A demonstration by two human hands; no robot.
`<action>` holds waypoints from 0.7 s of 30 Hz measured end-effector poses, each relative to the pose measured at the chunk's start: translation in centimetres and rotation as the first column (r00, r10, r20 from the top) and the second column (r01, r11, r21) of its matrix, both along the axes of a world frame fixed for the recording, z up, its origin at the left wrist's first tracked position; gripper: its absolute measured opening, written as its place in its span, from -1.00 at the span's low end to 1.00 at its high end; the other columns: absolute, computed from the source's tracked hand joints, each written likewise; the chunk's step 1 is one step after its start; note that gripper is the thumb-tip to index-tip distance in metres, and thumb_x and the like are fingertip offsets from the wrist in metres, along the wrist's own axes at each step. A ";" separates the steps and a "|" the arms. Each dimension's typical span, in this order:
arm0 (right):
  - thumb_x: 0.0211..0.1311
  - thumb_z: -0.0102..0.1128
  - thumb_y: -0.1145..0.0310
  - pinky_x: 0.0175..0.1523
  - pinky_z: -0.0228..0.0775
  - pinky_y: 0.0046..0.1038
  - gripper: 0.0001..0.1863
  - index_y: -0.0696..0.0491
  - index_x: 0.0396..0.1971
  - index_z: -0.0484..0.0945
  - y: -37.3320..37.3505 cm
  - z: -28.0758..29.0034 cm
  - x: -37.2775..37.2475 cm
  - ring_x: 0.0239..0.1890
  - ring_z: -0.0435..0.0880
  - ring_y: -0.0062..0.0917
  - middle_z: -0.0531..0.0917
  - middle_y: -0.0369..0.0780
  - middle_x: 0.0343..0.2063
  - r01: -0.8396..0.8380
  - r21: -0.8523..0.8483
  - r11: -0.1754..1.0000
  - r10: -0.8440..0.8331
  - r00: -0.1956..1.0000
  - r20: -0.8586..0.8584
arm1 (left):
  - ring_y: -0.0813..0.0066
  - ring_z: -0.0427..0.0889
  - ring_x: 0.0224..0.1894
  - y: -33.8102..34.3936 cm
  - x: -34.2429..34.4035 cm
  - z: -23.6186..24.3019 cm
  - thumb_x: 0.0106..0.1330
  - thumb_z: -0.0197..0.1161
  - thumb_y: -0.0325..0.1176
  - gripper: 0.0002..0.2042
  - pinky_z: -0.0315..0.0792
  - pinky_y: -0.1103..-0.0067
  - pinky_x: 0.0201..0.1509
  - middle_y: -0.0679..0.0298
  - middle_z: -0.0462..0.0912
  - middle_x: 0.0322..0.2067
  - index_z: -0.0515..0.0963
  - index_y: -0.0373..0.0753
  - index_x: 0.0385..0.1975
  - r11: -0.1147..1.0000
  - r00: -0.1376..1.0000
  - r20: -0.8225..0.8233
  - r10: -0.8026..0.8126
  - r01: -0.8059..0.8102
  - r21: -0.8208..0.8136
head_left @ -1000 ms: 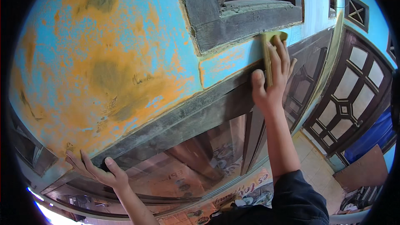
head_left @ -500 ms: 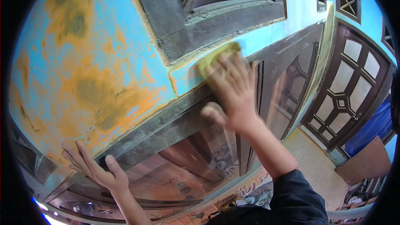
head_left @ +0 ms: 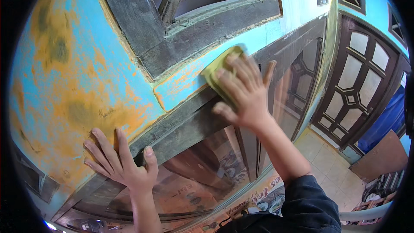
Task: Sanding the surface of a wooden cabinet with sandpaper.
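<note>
Our right hand (head_left: 243, 92) presses a soft, light sponge (head_left: 217, 71) flat against the wall (head_left: 86, 82); left hand (head_left: 118, 162) spread, bracing.

house front: painted wall (head_left: 77, 82), doors (head_left: 366, 82)

Behind the glass at lower centre, you had a printed orange-and-brown banner (head_left: 202, 190) with dark and pale lettering, lying slantwise.
</note>
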State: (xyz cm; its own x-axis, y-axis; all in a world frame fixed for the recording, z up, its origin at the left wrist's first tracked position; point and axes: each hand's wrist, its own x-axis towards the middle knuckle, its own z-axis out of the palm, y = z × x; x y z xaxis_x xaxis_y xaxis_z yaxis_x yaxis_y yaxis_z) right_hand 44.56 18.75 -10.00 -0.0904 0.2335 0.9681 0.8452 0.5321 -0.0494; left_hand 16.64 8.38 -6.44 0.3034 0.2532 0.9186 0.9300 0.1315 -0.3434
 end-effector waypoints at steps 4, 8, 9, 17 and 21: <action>0.22 0.07 -0.05 0.34 -0.59 0.30 -0.36 -0.15 0.28 0.31 2.4 0.6 2.2 0.45 0.00 -0.15 0.19 -0.17 0.37 -0.022 -0.005 1.000 0.017 0.892 -0.451 | -0.13 -0.03 0.44 0.2 0.3 -0.3 0.37 -0.13 0.09 -0.45 -0.38 0.01 0.44 -0.02 0.20 0.35 0.46 -0.16 0.16 1.000 1.000 -0.008 -0.012 0.012 0.001; 0.17 0.07 -0.23 0.35 -0.67 0.28 -0.28 -0.24 0.31 0.29 -1.5 -0.2 -3.9 0.46 -0.03 -0.14 0.18 -0.19 0.37 -0.156 -0.079 0.985 0.153 0.987 -0.046 | -0.14 -0.02 0.44 0.0 -0.2 -0.3 0.36 -0.12 0.11 -0.45 -0.38 0.00 0.44 -0.02 0.20 0.35 0.45 -0.12 0.17 1.000 0.999 -0.039 0.011 -0.011 -0.008; 0.18 0.06 -0.22 0.35 -0.72 0.27 -0.30 -0.24 0.30 0.31 -1.6 -0.3 -3.9 0.46 -0.02 -0.15 0.20 -0.21 0.36 -0.134 -0.043 0.990 0.134 0.991 0.011 | -0.15 -0.01 0.43 -0.1 -0.1 -0.2 0.35 -0.11 0.11 -0.45 -0.38 0.00 0.44 -0.02 0.20 0.35 0.45 -0.11 0.18 1.000 0.999 -0.044 0.022 -0.023 -0.019; 0.27 0.01 -0.09 0.33 -0.50 0.30 -0.30 -0.13 0.36 0.20 0.0 1.1 -2.3 0.45 -0.04 -0.11 0.11 -0.12 0.39 -0.071 -0.051 0.996 0.043 0.907 -0.420 | -0.16 -0.07 0.44 -0.3 0.4 -0.4 0.33 -0.05 0.16 -0.42 -0.34 -0.10 0.40 0.00 0.11 0.39 0.34 0.01 0.27 0.993 0.997 -0.055 0.055 -0.061 -0.101; 0.20 0.01 -0.25 0.32 -0.77 0.30 -0.33 -0.30 0.28 0.35 -3.4 0.1 -5.7 0.46 0.00 -0.21 0.21 -0.25 0.37 -0.126 -0.126 0.984 0.120 0.991 -0.050 | -0.17 -0.11 0.45 -1.4 0.2 0.2 0.28 0.04 0.13 -0.41 -0.40 -0.11 0.40 0.02 0.09 0.40 0.35 0.02 0.28 0.984 0.999 -0.022 0.036 -0.039 -0.175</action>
State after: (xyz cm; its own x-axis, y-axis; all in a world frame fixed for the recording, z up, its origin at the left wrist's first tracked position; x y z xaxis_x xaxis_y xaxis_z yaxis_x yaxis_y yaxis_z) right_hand 38.82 15.35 -9.92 -0.0859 0.3461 0.9343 0.7693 0.6189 -0.1586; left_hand 16.87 6.96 -6.25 0.3078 0.4214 0.8530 0.9185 0.1022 -0.3819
